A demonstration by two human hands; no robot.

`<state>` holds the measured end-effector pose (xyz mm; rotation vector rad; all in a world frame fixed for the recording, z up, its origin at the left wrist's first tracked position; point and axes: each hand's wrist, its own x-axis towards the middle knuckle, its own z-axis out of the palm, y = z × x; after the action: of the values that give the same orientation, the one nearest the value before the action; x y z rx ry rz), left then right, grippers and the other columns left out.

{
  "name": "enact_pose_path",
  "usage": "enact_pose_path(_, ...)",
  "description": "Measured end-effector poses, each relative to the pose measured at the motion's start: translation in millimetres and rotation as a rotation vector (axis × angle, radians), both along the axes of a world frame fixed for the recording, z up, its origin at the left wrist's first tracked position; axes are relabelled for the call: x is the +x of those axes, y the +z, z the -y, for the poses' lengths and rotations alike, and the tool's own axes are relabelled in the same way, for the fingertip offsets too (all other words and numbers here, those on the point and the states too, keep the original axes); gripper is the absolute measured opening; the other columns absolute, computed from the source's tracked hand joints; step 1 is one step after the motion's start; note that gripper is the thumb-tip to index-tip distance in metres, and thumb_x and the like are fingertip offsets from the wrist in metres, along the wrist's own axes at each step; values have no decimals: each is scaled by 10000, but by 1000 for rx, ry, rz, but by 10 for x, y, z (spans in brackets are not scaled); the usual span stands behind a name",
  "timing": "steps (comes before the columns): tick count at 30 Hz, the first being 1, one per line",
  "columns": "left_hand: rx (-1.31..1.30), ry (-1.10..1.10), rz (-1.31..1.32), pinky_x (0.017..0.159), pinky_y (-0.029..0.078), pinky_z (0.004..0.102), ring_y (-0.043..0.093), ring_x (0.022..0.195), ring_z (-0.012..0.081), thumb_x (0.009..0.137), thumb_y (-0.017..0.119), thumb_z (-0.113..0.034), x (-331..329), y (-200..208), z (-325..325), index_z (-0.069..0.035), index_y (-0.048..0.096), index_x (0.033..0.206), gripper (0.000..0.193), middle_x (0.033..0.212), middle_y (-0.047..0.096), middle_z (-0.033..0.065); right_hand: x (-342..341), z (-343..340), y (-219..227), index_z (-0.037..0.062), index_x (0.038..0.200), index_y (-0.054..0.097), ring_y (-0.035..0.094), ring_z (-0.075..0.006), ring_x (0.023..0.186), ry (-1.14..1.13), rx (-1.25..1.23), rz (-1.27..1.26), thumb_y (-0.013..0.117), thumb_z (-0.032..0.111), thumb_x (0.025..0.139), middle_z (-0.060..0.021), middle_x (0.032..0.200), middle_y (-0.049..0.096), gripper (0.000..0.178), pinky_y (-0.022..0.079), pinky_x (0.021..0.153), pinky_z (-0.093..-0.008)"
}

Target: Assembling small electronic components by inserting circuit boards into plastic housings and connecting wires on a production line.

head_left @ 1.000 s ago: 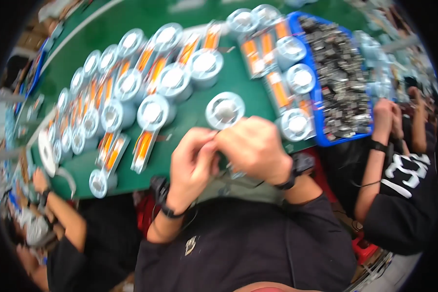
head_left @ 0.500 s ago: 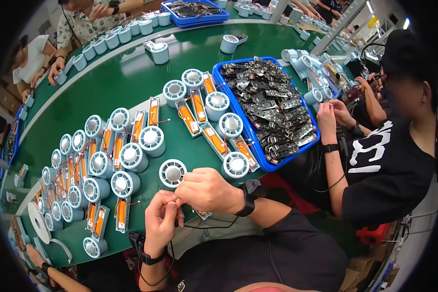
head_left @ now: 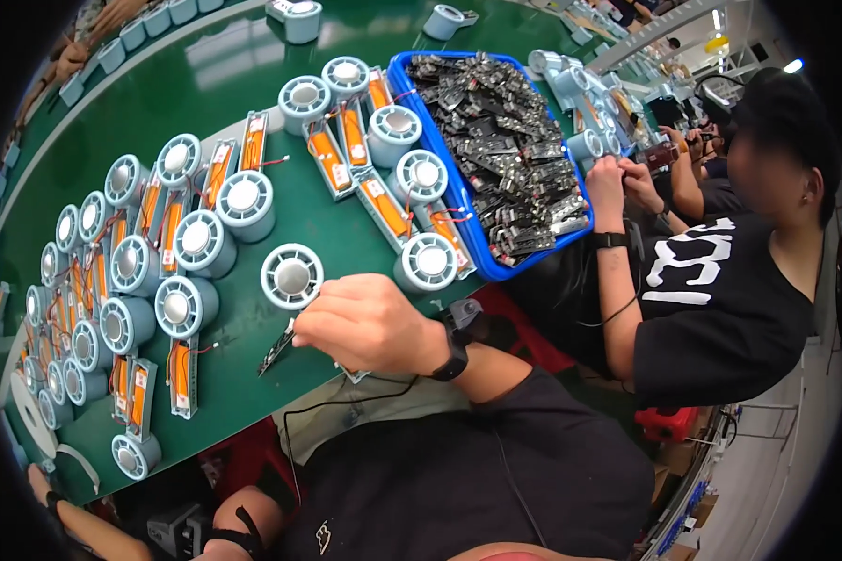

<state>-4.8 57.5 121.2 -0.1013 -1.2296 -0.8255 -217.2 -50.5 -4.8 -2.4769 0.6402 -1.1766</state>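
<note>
Right hand (head_left: 365,323) curls knuckles-up, pinching a small dark circuit board (head_left: 278,346) at eight o'clock of a round grey fan housing (head_left: 292,276); my left hand is cut off at the lower edge.

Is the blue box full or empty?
Full. The blue box on the green table is heaped with small dark circuit boards up to its rim, and no bare bottom shows.

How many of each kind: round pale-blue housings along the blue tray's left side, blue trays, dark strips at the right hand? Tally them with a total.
round pale-blue housings along the tray's left side: 5
blue tray: 1
dark strip in the grip of the right hand: 1
Total: 7
</note>
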Motion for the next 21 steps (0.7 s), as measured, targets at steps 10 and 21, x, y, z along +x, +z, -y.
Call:
enact_pose_path(10,401,-614,260,852,533,351,622,873,92,1011,565,-151,562,99,-5,-162,665,1114,144,1154,655,-84,-264,-78,-13,-31,1024,672,654,-284,647,30,186,217,671,-148,738,-139,839,671,308,514,568,-354)
enact_pose_path(21,587,529,1114,870,539,393,661,1001,305,752,797,44,-160,-1228,440,1,659,1198,469,1155,647,177,-282,-256,-63,5,1008,719,663,-234,714,45,250,-6,698,-135,744,-141,955,689,300,505,571,-310)
